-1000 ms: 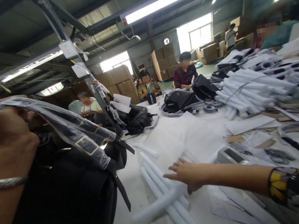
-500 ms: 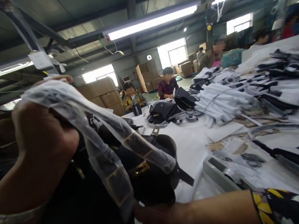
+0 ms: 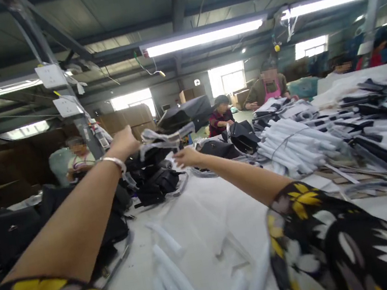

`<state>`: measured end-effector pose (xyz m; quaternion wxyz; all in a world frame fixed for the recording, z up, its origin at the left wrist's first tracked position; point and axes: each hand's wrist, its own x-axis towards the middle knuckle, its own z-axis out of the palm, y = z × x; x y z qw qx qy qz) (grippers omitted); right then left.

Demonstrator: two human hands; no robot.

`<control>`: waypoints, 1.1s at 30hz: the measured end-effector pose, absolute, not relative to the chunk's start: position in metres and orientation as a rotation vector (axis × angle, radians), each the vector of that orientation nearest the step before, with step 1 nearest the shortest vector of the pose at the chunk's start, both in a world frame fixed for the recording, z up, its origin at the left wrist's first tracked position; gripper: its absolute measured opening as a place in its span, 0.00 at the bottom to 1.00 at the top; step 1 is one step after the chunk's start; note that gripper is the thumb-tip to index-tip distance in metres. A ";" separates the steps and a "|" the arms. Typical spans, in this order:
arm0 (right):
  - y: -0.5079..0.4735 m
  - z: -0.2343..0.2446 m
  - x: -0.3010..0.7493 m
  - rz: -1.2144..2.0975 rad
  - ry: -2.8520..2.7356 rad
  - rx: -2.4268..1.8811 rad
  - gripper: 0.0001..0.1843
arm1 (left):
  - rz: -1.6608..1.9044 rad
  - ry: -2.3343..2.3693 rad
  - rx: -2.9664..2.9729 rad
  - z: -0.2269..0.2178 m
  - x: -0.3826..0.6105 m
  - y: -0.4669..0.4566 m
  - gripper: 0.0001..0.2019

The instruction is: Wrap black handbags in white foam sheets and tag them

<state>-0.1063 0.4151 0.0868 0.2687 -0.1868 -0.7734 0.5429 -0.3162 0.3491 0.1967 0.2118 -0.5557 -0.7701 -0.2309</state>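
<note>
Both my arms reach far forward over the white table (image 3: 205,213). My left hand (image 3: 125,145), with a silver bangle at the wrist, is closed on a plastic-wrapped strap (image 3: 162,138) that stretches to the right at hand height. A dark bag shape (image 3: 186,112) shows just beyond the strap; I cannot tell whether the strap joins it. My right hand (image 3: 186,157) hovers a little below the strap, fingers stretched leftward, holding nothing. Right under both hands sits a pile of black bags (image 3: 155,181).
Loose white foam tubes (image 3: 179,277) lie near me. A tied bundle of white tubes (image 3: 298,141) and black-and-white stacks (image 3: 382,131) fill the right side. More black bags (image 3: 7,233) lie at left. A post with sockets (image 3: 55,84) rises there. Several people work at the far end.
The black bag held up close to me has gone forward. Both arms have stretched out towards the bag pile, and my left hand still grips the plastic-wrapped strap.
</note>
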 end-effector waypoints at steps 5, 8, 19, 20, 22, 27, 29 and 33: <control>0.429 -0.017 -0.050 1.310 -2.677 -0.640 0.13 | -0.351 -2.186 -2.002 0.050 -0.321 0.360 0.18; 0.463 -0.041 -0.009 0.992 -2.695 -0.837 0.14 | -0.280 -2.140 -2.259 -0.017 -0.315 0.362 0.20; 0.588 -0.045 -0.004 -0.065 -2.504 -1.224 0.17 | -0.331 -2.069 -2.483 -0.134 -0.255 0.375 0.31; 0.595 -0.050 -0.016 -0.102 -2.562 -1.184 0.18 | -0.327 -2.066 -2.487 -0.143 -0.247 0.374 0.32; 0.606 -0.060 -0.041 -0.166 -2.682 -1.127 0.20 | -0.336 -2.061 -2.481 -0.162 -0.237 0.372 0.32; 0.629 -0.085 -0.081 -0.250 -2.815 -1.236 0.20 | -0.420 -2.042 -2.420 -0.195 -0.239 0.365 0.30; 0.637 -0.088 -0.083 -0.231 -2.796 -1.282 0.18 | -0.441 -2.038 -2.409 -0.200 -0.242 0.363 0.30; 0.655 -0.065 -0.068 -0.146 -2.572 -1.334 0.17 | -0.473 -2.035 -2.408 -0.204 -0.243 0.363 0.30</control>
